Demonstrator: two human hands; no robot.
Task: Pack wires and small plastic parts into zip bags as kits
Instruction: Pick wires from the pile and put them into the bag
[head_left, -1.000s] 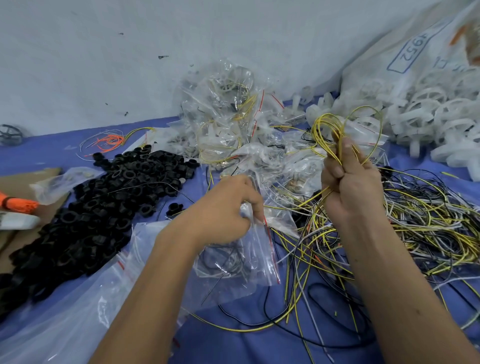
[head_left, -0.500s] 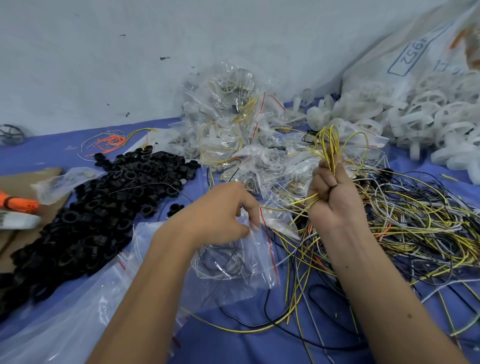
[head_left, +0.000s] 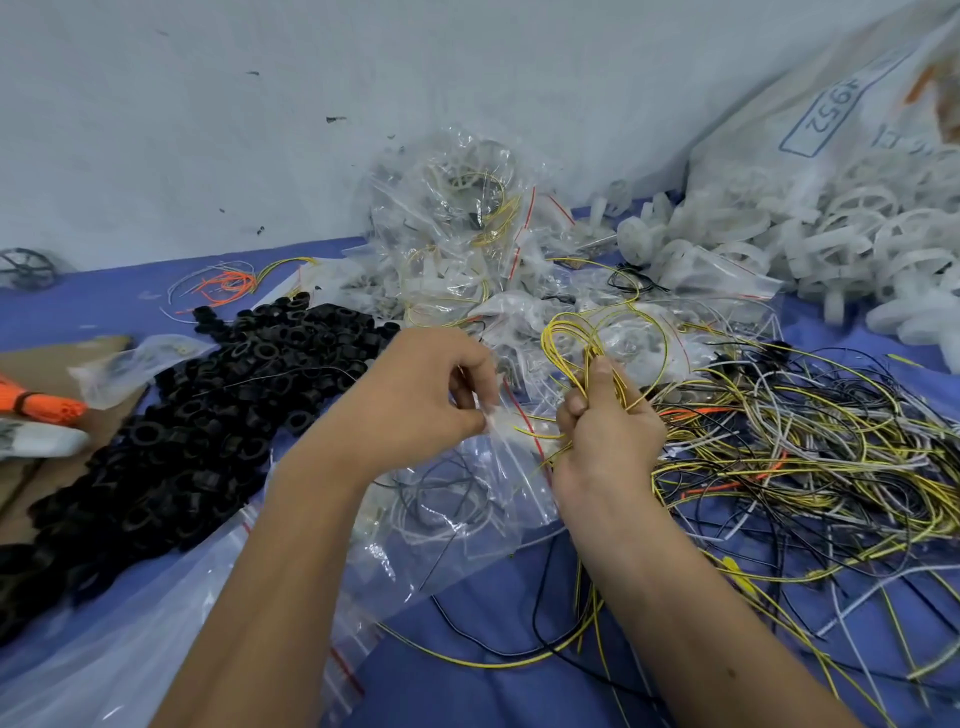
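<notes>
Head view, left hand: the left hand (head_left: 426, 395) pinches the top edge of a clear zip bag (head_left: 457, 509) and holds it up near the middle of the view.
Head view, right hand: the right hand (head_left: 605, 421) is curled tight round a looped yellow wire bundle (head_left: 587, 338), just at 3 o'clock of the bag mouth.
What is in the bag: thin white and black wires show inside it.
Piles: black plastic rings (head_left: 197, 426) lie at 9 o'clock on the blue table (head_left: 493, 691); loose wires (head_left: 810, 467) at 3 o'clock; white plastic wheels (head_left: 831, 244) at 1 o'clock; filled bags (head_left: 457, 239) at 12 o'clock.
How to do it well: I think the mouth must be pulled wide first. Then keep the loops small and push them in bent end first, so no tail catches on the zip.
</notes>
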